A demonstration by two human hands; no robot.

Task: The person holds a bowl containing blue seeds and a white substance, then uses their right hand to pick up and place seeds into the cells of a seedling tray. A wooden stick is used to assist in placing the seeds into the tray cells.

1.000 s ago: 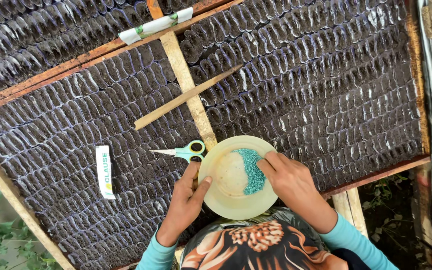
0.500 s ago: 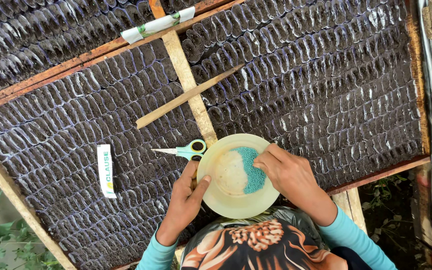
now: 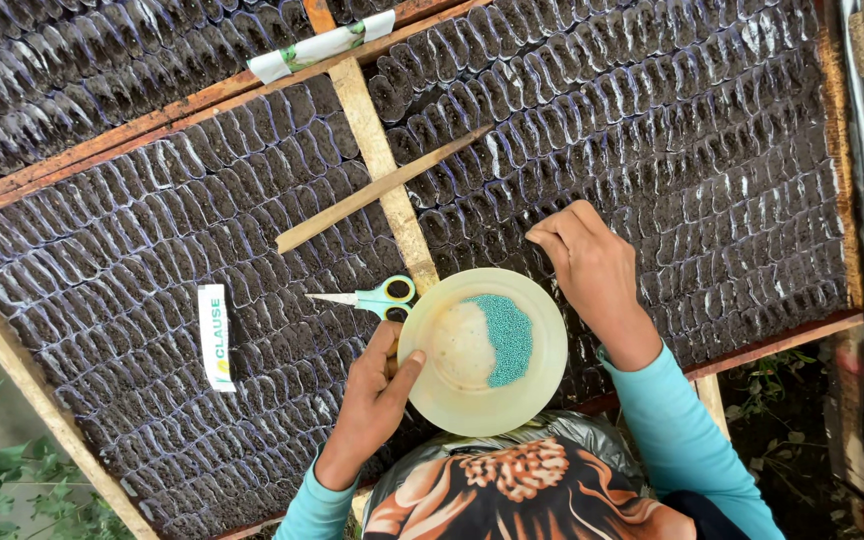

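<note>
My left hand (image 3: 372,400) grips the rim of a pale yellow plate (image 3: 452,390), thumb on its inner edge. A heap of small teal pellets (image 3: 505,335) lies on the plate's right half. My right hand (image 3: 587,262) is out over the soil-filled black nursery bags (image 3: 652,150) just beyond the plate, its fingertips pinched together, too small to tell what is between them. Green-handled scissors (image 3: 377,297) lie on the bags right beside the plate's left edge.
Wooden slats (image 3: 382,165) cross over the bags. A loose thin stick (image 3: 372,195) lies diagonally. A white packet (image 3: 216,335) rests on the bags at left, another white-green packet (image 3: 322,45) at the top. A wooden frame edge (image 3: 772,340) bounds the bed at right.
My right hand has lifted off the plate's pellets and moved up and right over the bags. The plate and left hand have hardly moved.
</note>
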